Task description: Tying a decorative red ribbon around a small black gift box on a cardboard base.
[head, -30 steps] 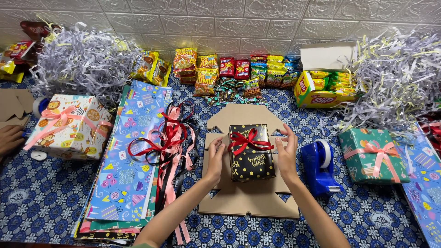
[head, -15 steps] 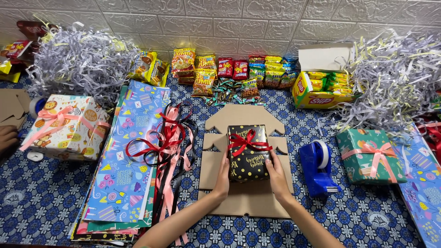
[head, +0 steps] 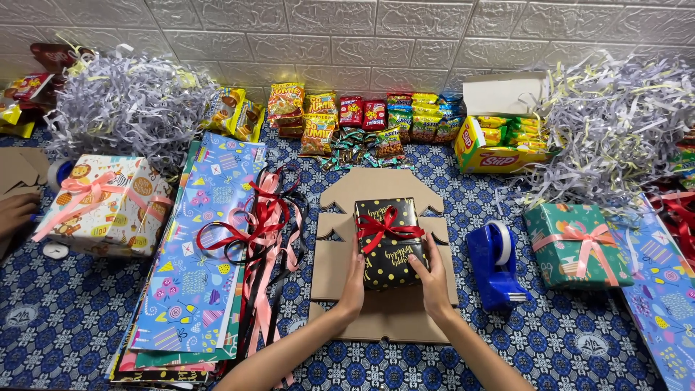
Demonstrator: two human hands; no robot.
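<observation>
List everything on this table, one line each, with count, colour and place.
Black gift box with gold dots and red bow: one, centre, on flat brown cardboard.
Blue tape dispenser: one, right of the cardboard.
Green wrapped box with pink ribbon: one, right.
Pale patterned wrapped box with pink ribbon: one, left.
Patterned wrapping paper sheets: a stack, mostly blue, left of centre.
Loose ribbons: several, red, pink, black, beside the sheets.
Snack packets: many, mixed colours, along the wall.
Shredded paper: two pale heaps, back corners.
Left hand: on the box's left side.
Right hand: on its right side.
</observation>
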